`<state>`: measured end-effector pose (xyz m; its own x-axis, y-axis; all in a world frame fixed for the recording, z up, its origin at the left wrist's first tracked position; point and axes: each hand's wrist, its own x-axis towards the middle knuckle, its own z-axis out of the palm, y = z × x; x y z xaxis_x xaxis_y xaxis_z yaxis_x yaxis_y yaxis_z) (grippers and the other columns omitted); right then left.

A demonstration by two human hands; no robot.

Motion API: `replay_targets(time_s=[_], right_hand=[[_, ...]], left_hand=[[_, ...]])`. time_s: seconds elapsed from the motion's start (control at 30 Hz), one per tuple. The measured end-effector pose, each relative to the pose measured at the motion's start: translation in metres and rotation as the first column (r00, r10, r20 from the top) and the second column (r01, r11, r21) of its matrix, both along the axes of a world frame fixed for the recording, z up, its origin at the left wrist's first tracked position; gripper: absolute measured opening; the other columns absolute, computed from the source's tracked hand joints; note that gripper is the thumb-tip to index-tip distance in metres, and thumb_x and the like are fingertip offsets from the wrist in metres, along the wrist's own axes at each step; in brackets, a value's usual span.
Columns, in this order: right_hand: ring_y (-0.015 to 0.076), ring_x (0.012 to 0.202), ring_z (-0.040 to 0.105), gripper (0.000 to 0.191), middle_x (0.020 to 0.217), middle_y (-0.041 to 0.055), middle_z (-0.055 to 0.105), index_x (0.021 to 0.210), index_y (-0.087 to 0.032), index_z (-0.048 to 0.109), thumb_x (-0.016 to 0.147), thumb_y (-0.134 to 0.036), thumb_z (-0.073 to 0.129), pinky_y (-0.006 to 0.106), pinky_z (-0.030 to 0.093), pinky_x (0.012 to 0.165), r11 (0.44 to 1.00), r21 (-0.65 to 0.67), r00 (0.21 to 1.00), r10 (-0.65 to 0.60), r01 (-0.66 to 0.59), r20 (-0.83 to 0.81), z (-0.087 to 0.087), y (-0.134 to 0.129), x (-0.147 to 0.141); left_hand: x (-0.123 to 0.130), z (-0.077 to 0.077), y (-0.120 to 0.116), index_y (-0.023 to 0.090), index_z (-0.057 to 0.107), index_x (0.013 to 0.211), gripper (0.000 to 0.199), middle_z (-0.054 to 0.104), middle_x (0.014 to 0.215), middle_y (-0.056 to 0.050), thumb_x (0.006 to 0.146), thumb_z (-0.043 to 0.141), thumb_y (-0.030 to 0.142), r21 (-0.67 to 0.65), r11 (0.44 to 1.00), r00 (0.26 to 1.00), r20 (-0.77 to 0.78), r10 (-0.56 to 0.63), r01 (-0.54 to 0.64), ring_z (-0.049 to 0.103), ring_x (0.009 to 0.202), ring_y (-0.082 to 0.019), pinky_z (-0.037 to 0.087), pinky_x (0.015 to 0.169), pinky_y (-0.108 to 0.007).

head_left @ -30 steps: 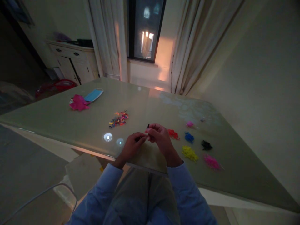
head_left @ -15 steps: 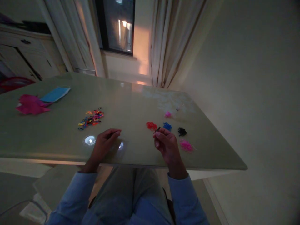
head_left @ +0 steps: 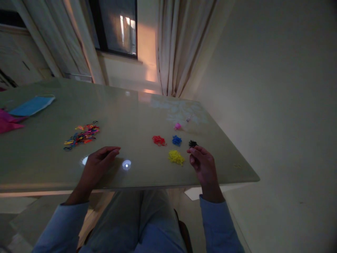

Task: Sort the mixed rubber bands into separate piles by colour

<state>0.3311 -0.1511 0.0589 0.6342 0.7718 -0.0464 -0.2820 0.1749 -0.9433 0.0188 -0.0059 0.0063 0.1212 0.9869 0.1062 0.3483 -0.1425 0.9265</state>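
Observation:
My right hand is pinched at the near edge of the black pile; whatever lies between its fingertips blends into that pile. Left of it are a yellow pile, a blue pile and a red pile of small bands. My left hand hovers over the table with thumb and fingers together; anything in them is too small to make out. Beyond it lies a loose heap of mixed-colour bands.
On the table, a blue face mask and a pink cloth-like item lie far left. A small pink item sits behind the blue pile. A wall stands at the right.
My right hand has moved right, from near the red pile to the black pile, with a dark band earlier in its fingertips. The yellow pile now shows. The view has shifted right.

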Motion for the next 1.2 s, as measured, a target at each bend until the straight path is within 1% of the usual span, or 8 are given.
replay_targets(time_s=[0.23, 0.3, 0.37, 0.43, 0.53, 0.73, 1.0, 1.2], right_hand=[[0.0075, 0.042, 0.049, 0.032, 0.071, 0.0037, 0.072, 0.079, -0.016, 0.068, 0.060, -0.038, 0.082, 0.018, 0.031, 0.035, 0.987, -0.134, 0.960, -0.049, 0.089, 0.277, -0.008, 0.000, 0.054], [0.0102, 0.045, 0.053, 0.033, 0.068, 0.0039, 0.070, 0.083, -0.015, 0.068, 0.066, -0.042, 0.076, 0.020, 0.035, 0.039, 0.964, -0.218, 0.866, -0.021, 0.149, 0.499, -0.012, 0.007, 0.076], [0.0125, 0.048, 0.055, 0.028, 0.064, 0.0031, 0.067, 0.081, -0.016, 0.067, 0.072, -0.042, 0.066, 0.022, 0.040, 0.044, 0.925, -0.316, 0.683, 0.091, 0.212, 0.725, -0.014, 0.015, 0.096], [0.0146, 0.052, 0.057, 0.018, 0.063, 0.0031, 0.067, 0.072, -0.017, 0.067, 0.070, -0.034, 0.065, 0.025, 0.042, 0.050, 0.899, -0.367, 0.566, 0.177, 0.240, 0.805, -0.015, 0.023, 0.112], [0.0175, 0.061, 0.060, 0.005, 0.063, 0.0032, 0.068, 0.062, -0.019, 0.066, 0.064, -0.023, 0.065, 0.027, 0.045, 0.060, 0.882, -0.391, 0.473, 0.235, 0.263, 0.849, -0.015, 0.031, 0.122], [0.0199, 0.071, 0.064, 0.009, 0.072, 0.0059, 0.073, 0.066, -0.019, 0.071, 0.068, -0.016, 0.062, 0.029, 0.045, 0.072, 0.865, -0.416, 0.328, 0.321, 0.280, 0.889, -0.017, 0.039, 0.119], [0.0197, 0.070, 0.065, 0.014, 0.081, 0.0073, 0.076, 0.076, -0.020, 0.074, 0.075, -0.022, 0.060, 0.030, 0.048, 0.072, 0.874, -0.393, 0.283, 0.314, 0.286, 0.906, -0.004, 0.032, 0.110], [0.0177, 0.065, 0.064, 0.017, 0.081, 0.0060, 0.074, 0.085, -0.020, 0.074, 0.081, -0.030, 0.061, 0.029, 0.049, 0.066, 0.960, -0.264, 0.341, 0.218, 0.093, 0.914, 0.010, 0.025, 0.045]], left_hand=[[0.002, 0.003, -0.001, 0.023, 0.076, 0.087, 0.044, 0.078, 0.091, -0.004, 0.067, 0.066, 0.060, -0.008, 1.000, 0.999, -0.052, 0.011, -0.011, 0.069, 0.082, -0.022, 0.054, 0.071, -0.028], [0.002, 0.005, -0.002, 0.023, 0.076, 0.087, 0.044, 0.078, 0.091, -0.004, 0.067, 0.064, 0.061, -0.013, 1.000, 0.998, -0.069, 0.011, -0.012, 0.069, 0.081, -0.023, 0.054, 0.071, -0.029], [0.002, 0.007, -0.002, 0.024, 0.076, 0.088, 0.044, 0.078, 0.092, -0.004, 0.068, 0.063, 0.061, -0.014, 1.000, 0.996, -0.086, 0.011, -0.012, 0.069, 0.084, -0.024, 0.055, 0.072, -0.030], [0.003, 0.009, -0.002, 0.024, 0.076, 0.087, 0.043, 0.078, 0.094, -0.004, 0.068, 0.063, 0.060, -0.018, 1.000, 0.995, -0.096, 0.011, -0.013, 0.069, 0.089, -0.025, 0.054, 0.076, -0.031], [0.003, 0.010, -0.002, 0.024, 0.076, 0.087, 0.043, 0.078, 0.095, -0.004, 0.067, 0.063, 0.060, -0.032, 0.999, 0.995, -0.100, 0.012, -0.015, 0.069, 0.093, -0.026, 0.054, 0.079, -0.032], [0.003, 0.009, -0.003, 0.024, 0.076, 0.087, 0.042, 0.078, 0.094, -0.004, 0.069, 0.063, 0.059, -0.015, 1.000, 0.997, -0.073, 0.012, -0.013, 0.070, 0.092, -0.026, 0.055, 0.081, -0.032], [0.004, 0.009, -0.002, 0.024, 0.077, 0.085, 0.043, 0.078, 0.092, -0.005, 0.066, 0.067, 0.061, -0.010, 1.000, 0.999, -0.036, 0.007, -0.007, 0.070, 0.089, -0.025, 0.056, 0.078, -0.030], [0.003, 0.004, 0.000, 0.023, 0.077, 0.085, 0.043, 0.078, 0.090, -0.006, 0.067, 0.068, 0.061, 0.003, 1.000, 1.000, 0.003, 0.001, -0.001, 0.070, 0.086, -0.024, 0.055, 0.076, -0.031]])
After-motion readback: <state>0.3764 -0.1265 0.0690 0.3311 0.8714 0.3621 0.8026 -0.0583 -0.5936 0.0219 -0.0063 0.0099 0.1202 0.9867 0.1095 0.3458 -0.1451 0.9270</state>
